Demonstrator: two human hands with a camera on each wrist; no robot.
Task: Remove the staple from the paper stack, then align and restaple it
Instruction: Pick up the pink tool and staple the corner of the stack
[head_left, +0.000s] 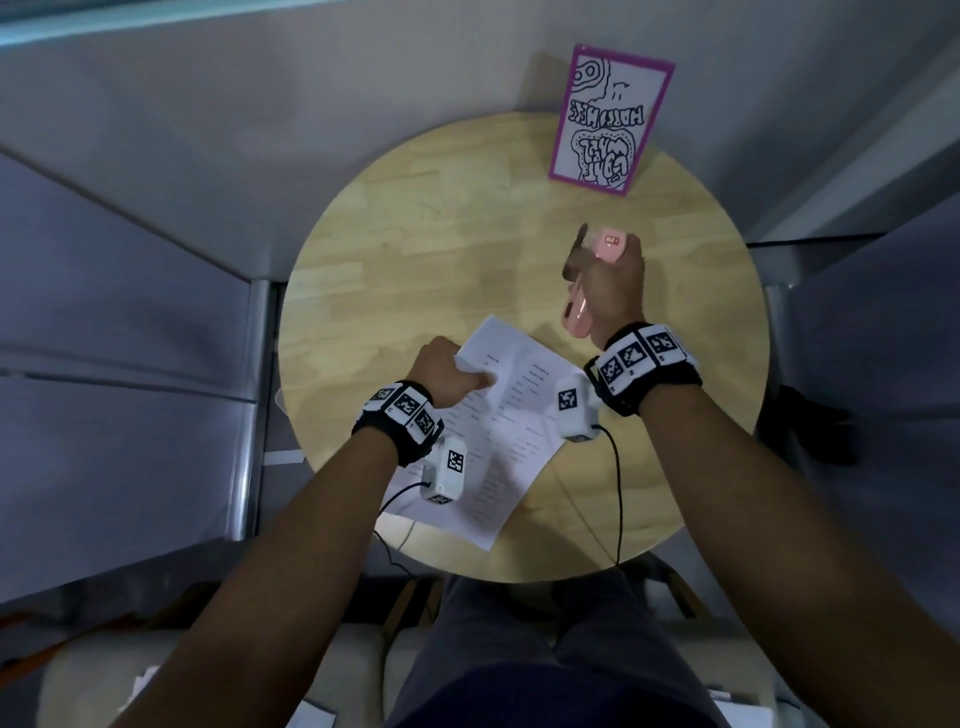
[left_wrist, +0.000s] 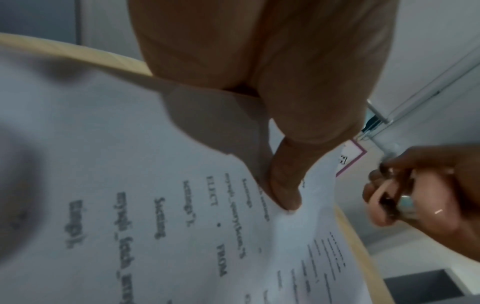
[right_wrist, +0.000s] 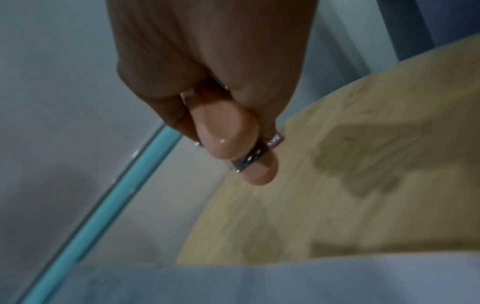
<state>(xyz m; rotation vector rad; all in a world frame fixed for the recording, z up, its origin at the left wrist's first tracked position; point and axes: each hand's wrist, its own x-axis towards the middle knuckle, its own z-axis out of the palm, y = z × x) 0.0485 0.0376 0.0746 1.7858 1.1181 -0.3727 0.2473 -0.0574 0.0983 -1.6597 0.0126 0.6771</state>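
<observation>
So the person has a pink stapler (head_left: 597, 275) wrapped up in their right hand (head_left: 613, 291), fingers curled around the body, held up off the round wooden table (head_left: 415, 249), a little beyond the far right corner of the paper stack (head_left: 519, 415). From the right wrist view you can see the pink nose and a bit of metal poking out past the fingers, so it's a firm whole-hand grip, not a fingertip pinch.

The left hand (head_left: 447, 371) is on the stack's upper left corner: thumb pressing down on the top sheet, the other fingers tucked around the edge, basically pinching that corner. The stack lies at an angle on the near side of the table, its lower end hanging slightly past the rim. A purple-framed card (head_left: 608, 119) stands at the far edge, well apart from everything.

Can't tell whether the old staple is out; the corner is too blurry.

What could go sideways, in my opinion: only one corner is pinned, so the sheets could fan while the stapler slides on, and the new staple would lock them in crooked. The overhang also means a nudge from the forearm could tip the stack off the table.
</observation>
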